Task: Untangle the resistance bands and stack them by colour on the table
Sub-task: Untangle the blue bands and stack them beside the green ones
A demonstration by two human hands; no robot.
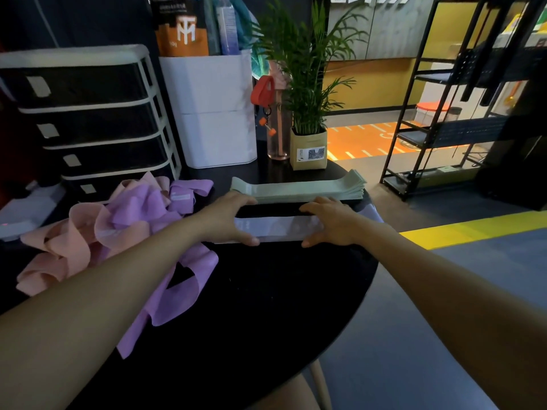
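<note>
A flat pale lilac band (276, 227) lies across the black round table (266, 306). My left hand (228, 218) presses its left end with spread fingers, and my right hand (328, 221) presses its right end the same way. Just behind it sits a neat stack of pale green bands (299, 189). To the left a tangled heap holds purple bands (142, 214) and pink bands (59, 250). One purple loop (183, 291) trails from the heap under my left forearm.
At the back stand a dark drawer unit (88, 119), a white box (216, 113), a clear bottle with a red strap (276, 128) and a potted plant (307, 149). The table's edge curves close on the right. A black metal rack (444, 113) stands beyond.
</note>
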